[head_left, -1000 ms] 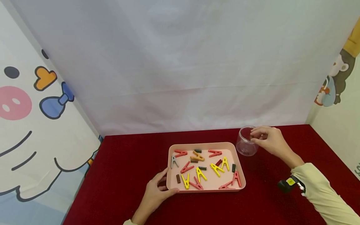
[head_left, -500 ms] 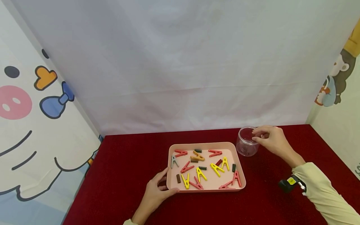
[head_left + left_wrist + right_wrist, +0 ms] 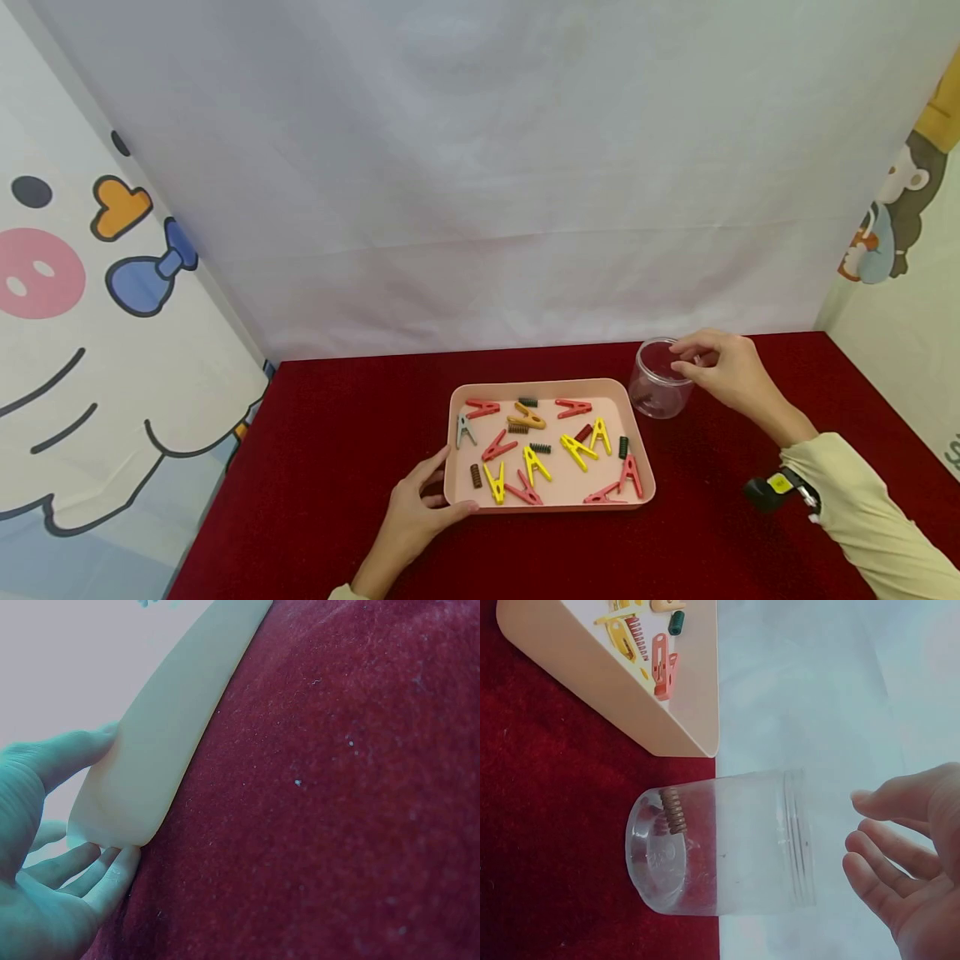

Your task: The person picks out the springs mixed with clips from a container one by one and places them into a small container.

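A brown coil spring (image 3: 673,811) lies inside the clear plastic jar (image 3: 660,390), near its bottom. My right hand (image 3: 723,367) hovers over the jar's mouth. In the right wrist view, its fingers are loosely bent, apart from the rim, and hold nothing. At the front left corner of the pink tray (image 3: 551,506), my left hand (image 3: 416,500) holds the tray, with the thumb on the front wall and fingers round the corner. The tray bears red clips (image 3: 632,477), yellow clips (image 3: 578,452), an orange clip (image 3: 527,417), a grey clip (image 3: 465,431) and several springs (image 3: 476,476).
Everything stands on a table with a dark red cloth (image 3: 360,417). The jar stands just beyond the tray's back right corner. A pale curtain (image 3: 480,208) hangs behind the table, and printed panels (image 3: 67,400) flank it.
A second ago my right fingers pinched a brown spring at the jar's mouth. The spring has dropped into the jar, and the fingers have parted. My left hand has stayed at the tray.
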Motion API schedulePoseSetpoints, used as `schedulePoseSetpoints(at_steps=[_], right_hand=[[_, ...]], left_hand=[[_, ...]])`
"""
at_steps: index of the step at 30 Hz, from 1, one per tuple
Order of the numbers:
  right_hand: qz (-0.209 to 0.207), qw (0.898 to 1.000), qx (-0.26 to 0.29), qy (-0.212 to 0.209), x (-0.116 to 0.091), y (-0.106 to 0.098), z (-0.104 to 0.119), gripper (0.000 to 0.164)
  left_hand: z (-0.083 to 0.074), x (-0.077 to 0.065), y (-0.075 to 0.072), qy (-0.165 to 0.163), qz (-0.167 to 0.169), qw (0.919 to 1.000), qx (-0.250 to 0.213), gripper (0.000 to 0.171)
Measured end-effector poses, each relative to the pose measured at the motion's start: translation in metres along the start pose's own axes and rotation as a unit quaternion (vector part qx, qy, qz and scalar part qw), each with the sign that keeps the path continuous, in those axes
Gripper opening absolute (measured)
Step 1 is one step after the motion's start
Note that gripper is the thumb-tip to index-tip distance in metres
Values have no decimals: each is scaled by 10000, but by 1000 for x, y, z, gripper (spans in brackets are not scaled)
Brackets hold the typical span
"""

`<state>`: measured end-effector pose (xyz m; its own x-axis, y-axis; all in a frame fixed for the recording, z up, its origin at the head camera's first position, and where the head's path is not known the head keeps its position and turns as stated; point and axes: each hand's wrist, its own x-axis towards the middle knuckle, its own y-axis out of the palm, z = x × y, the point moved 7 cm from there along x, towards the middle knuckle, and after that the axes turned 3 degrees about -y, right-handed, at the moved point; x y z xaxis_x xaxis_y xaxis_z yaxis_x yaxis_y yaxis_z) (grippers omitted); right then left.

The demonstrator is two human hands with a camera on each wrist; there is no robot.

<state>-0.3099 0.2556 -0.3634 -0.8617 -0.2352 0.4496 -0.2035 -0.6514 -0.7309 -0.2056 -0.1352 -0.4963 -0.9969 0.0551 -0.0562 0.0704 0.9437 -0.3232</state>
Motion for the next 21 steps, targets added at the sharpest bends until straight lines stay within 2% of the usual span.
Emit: schedulePoseSetpoints(at_steps=[21], right_hand=[[-68,9965,423,-716,-3,-2,35,20]], left_hand=[[-1,0,1,-1,19,10000,-39,82]])
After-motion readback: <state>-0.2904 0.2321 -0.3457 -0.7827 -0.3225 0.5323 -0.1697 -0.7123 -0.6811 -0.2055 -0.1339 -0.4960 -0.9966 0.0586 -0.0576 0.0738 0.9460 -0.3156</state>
